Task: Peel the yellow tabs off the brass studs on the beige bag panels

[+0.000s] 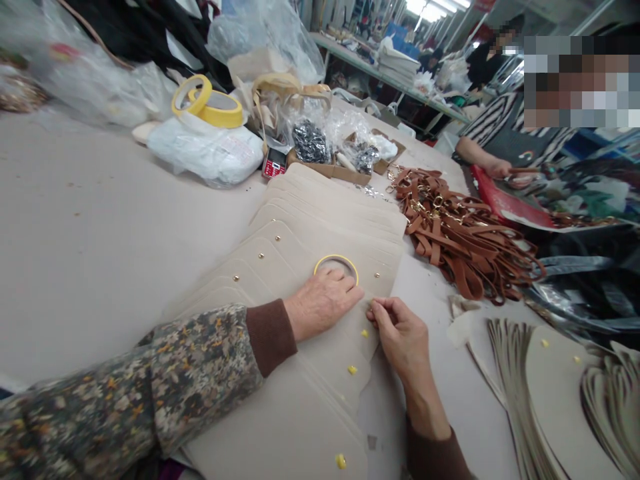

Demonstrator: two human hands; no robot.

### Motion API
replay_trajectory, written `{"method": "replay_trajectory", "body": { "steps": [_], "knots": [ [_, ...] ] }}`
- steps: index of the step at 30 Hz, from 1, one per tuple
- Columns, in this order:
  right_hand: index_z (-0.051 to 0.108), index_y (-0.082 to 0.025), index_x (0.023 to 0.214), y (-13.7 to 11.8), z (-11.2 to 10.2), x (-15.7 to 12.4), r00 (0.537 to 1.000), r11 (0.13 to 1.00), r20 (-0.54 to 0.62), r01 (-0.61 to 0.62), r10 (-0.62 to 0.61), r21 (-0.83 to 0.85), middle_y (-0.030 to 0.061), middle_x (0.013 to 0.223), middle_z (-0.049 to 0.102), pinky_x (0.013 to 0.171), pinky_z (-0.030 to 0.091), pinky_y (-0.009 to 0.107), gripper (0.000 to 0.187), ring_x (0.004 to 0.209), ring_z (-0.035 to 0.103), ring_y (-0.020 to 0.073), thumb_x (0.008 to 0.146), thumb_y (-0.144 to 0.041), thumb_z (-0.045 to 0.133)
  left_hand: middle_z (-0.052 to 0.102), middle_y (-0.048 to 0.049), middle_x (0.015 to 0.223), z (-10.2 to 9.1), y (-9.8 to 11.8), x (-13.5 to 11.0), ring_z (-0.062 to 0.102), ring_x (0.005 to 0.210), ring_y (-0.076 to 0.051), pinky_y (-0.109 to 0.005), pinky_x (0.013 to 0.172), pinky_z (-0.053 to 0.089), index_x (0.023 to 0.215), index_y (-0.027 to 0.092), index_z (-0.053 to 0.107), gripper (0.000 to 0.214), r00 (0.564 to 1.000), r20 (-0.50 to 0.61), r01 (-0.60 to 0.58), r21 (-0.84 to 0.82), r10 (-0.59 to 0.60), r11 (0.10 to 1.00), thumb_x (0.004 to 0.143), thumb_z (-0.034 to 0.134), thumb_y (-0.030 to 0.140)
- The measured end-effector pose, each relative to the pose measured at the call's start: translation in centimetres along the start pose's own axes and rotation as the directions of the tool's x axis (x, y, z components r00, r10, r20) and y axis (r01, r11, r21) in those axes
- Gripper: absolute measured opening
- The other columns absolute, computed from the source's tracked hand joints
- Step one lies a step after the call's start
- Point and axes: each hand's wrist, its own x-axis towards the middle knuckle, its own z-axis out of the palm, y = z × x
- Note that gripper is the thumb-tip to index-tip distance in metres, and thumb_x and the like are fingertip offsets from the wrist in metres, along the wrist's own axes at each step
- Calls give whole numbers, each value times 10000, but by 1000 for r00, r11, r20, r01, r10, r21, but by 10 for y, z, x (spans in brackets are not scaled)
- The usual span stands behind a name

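Note:
Overlapping beige sheet panels [300, 240] lie fanned out on the table before me, some with small gold studs [278, 238]. My left hand [327, 300] rests on them, fingers curled over the near side of a narrow roll of yellow tape [338, 257]. Close by on the right, my right hand [400, 330] has thumb and forefinger pinched together at a panel's edge; what lies between the fingertips is too small to make out. Small yellow tape pieces [353, 369] mark several spots along the nearer panels' right edges.
Brown straps with metal clips [450, 227] are heaped at right. Stacked beige pieces [550, 393] stand at lower right. Behind the panels are two yellow tape rolls [220, 110], a white plastic bundle [205, 150], a red phone [275, 163] and a cardboard tray [345, 172]. Another person's hand [497, 168] is across the table.

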Motion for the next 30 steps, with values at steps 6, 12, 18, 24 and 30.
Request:
{"method": "replay_trajectory", "body": {
  "steps": [6, 12, 18, 24, 30],
  "knots": [
    [678, -180, 858, 2, 2, 2, 999, 999, -26, 24, -25, -31, 41, 700, 708, 661, 527, 287, 283, 655, 676, 180, 826, -440, 572, 603, -67, 814, -9, -2, -10, 529, 727, -209, -341, 688, 399, 928, 153, 519, 112, 996, 92, -11, 0, 11, 1000, 913, 420, 103],
    [670, -154, 858, -1, -8, 0, 991, 969, 29, -136, 133, 205, 48, 669, 695, 591, 515, 269, 363, 598, 637, 159, 758, -503, 661, 617, -45, 784, -23, -3, -27, 567, 703, -191, -289, 578, 377, 939, 158, 513, 102, 984, 178, 28, -92, -11, 995, 916, 431, 102],
    [654, -145, 796, -7, -21, -33, 914, 924, 295, -339, 279, 177, 13, 571, 639, 410, 383, 189, 406, 418, 491, 81, 730, -544, 692, 677, -30, 803, -25, -4, -32, 617, 651, -177, -276, 505, 326, 947, 170, 505, 92, 952, 300, -6, -192, 65, 981, 893, 463, 108],
    [656, -153, 801, -3, -17, -56, 872, 915, 324, -402, 367, 47, -6, 542, 610, 400, 383, 170, 437, 423, 474, 77, 740, -585, 660, 683, -35, 728, -24, -1, -33, 632, 619, -189, -281, 467, 280, 949, 186, 512, 72, 939, 316, -60, -242, 137, 968, 890, 494, 148],
    [685, -167, 815, -4, -14, -59, 910, 959, 304, -279, 281, -53, -5, 552, 616, 428, 408, 192, 387, 457, 515, 104, 794, -546, 615, 697, -32, 741, -24, 1, -35, 635, 625, -192, -277, 461, 260, 974, 195, 523, 74, 940, 308, -63, -264, 146, 963, 911, 485, 183]
  ]
}}
